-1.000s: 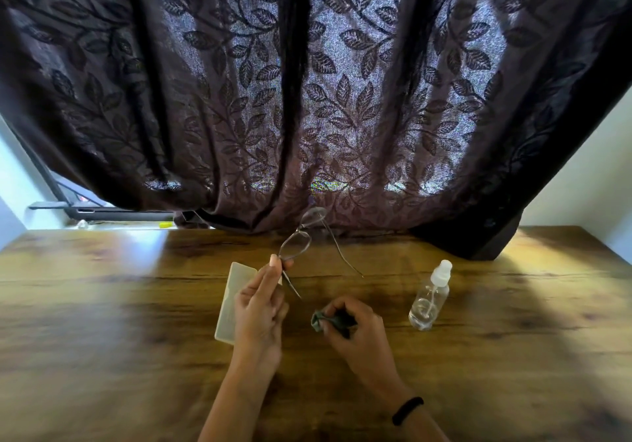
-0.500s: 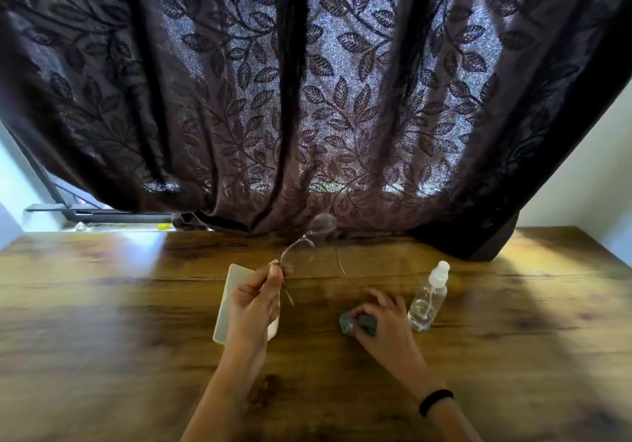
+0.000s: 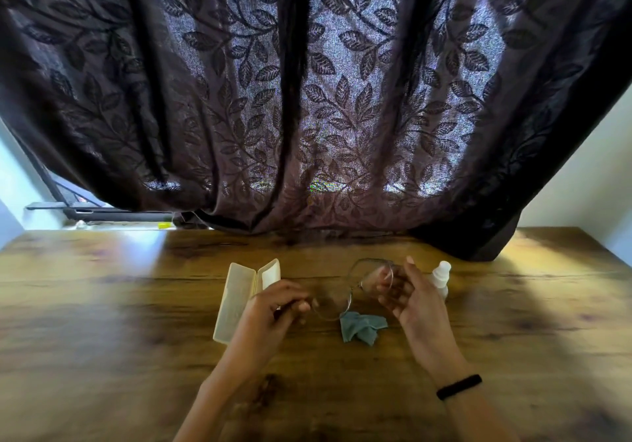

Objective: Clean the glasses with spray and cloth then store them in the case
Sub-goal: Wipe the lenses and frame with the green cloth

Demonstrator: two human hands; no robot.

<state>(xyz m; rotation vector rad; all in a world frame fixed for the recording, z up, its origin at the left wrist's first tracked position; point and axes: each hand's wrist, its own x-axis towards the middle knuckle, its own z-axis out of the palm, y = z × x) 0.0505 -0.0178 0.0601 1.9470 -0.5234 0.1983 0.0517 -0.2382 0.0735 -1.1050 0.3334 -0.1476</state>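
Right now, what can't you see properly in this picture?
- Spray bottle: its lower part is hidden behind the right hand.
- Glasses: motion-blurred thin frame, so the arms and the exact grip are unclear.
- Case: the near corner is covered by the left hand.
- Cloth: crumpled, so its shape is unclear.

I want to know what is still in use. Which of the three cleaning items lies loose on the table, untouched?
The blue-grey cloth, crumpled on the wooden table. The glasses are held between both hands, and the spray bottle stands upright.
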